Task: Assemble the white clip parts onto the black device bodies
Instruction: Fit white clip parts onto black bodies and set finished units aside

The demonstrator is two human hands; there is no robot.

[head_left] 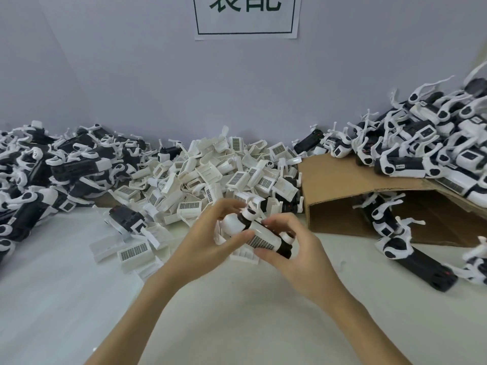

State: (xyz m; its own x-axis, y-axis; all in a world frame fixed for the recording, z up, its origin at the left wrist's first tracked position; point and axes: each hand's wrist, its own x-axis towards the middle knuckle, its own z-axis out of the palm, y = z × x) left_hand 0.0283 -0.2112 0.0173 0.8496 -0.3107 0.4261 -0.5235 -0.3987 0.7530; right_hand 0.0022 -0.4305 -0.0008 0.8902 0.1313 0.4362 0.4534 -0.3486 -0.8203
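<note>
Left hand [210,241]: fingers curled round one end of the device [257,233]
Right hand [292,248]: gripping its other end
Clip pile [216,175]: heaped behind the hands

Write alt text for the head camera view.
Both hands, left hand and right hand, grip a black device body wrapped in a white plastic clip above a white table. Behind lie a heap of loose white clips and a tipped cardboard box.

Pale lilac wall [131,75], printed paper sign [246,17] taped up; white tabletop [66,299].
</note>
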